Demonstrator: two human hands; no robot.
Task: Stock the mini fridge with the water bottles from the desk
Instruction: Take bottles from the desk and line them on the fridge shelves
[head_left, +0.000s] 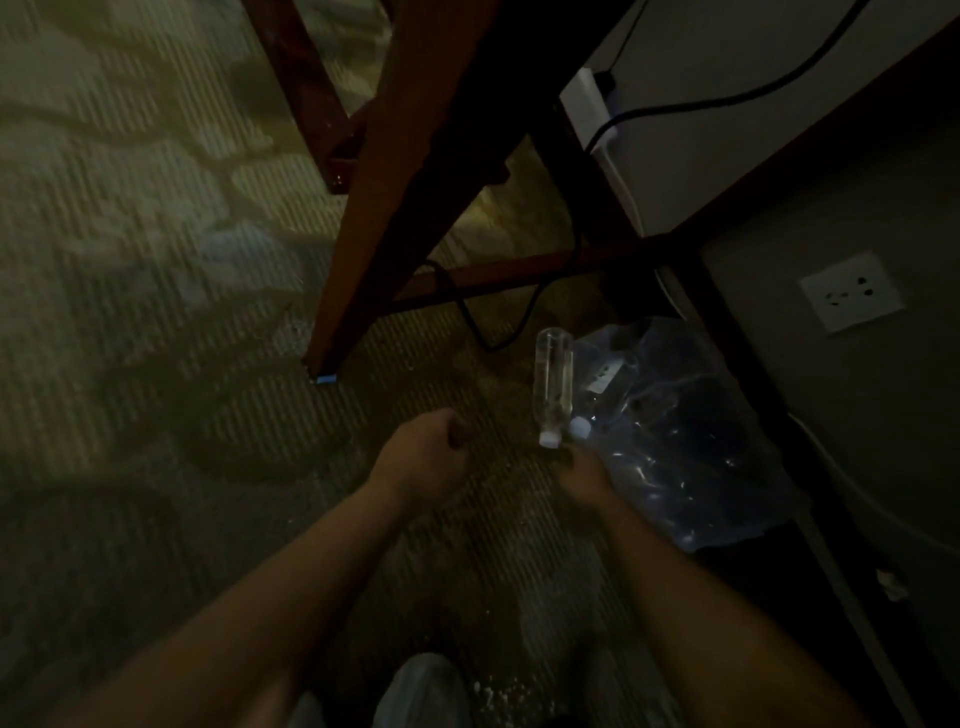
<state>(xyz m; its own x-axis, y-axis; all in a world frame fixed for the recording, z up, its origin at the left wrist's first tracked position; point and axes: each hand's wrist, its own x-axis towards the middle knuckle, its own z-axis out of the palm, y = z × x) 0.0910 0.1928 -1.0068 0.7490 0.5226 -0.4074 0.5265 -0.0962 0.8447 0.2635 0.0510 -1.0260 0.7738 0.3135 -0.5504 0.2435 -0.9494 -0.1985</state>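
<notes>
Nearest, the left hand (421, 457) is curled into a loose fist over the carpet (156, 312), holding nothing. The right hand (582, 475) meets the water bottle (553, 384) at its cap, but it is too dark to tell whether it grips. The bottle's long axis runs near to far, with the cap nearest, beside the plastic-wrapped pack (675, 441) on its right. Farther off stands a wooden desk leg (374, 249).
</notes>
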